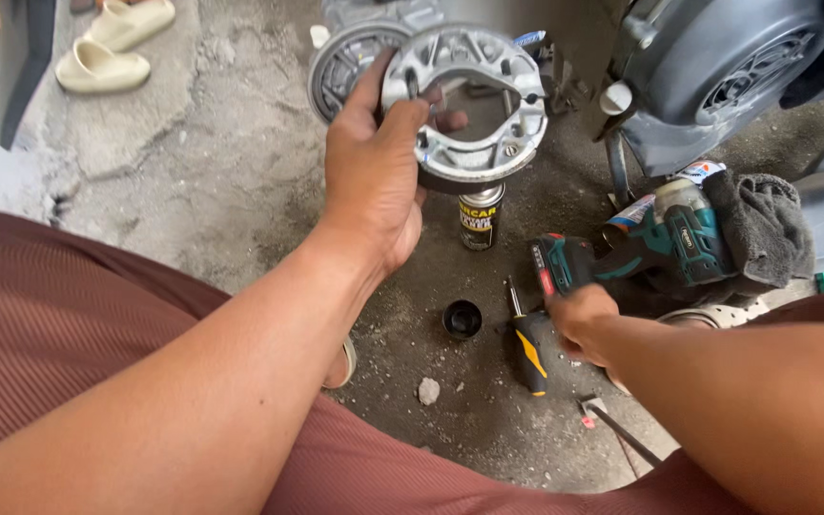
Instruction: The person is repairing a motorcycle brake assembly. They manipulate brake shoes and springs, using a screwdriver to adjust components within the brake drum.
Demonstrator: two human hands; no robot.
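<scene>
We see our left hand [374, 176] near the top middle of the frame. Its fingers [445, 119] are wrapped around a round metal ring [474, 100] made of two curved silver pieces. The ring is held up in the air, above the floor [231, 153].

Our right hand [579, 319] is low in the middle right of the frame. It is down by the floor, touching the top of a screwdriver [529, 348] with a black and yellow handle. The hand is blurry, so we cannot tell if its fingers are closed on the screwdriver or just resting on it.

The floor is grey, rough and cracked, with small stones and dirt on it. A black cap [462, 319] lies on the floor just left of the screwdriver. A spray can [479, 217] stands under the ring. A green and black drill [641, 250] lies to the right, next to a dark rag [765, 224]. Behind them, in the upper right of the frame, is a grey motor part [727, 67] of a scooter. Two pale sandals [112, 43] sit in the upper left. Our legs in dark red cloth [59, 324] fill the bottom of the frame.
</scene>
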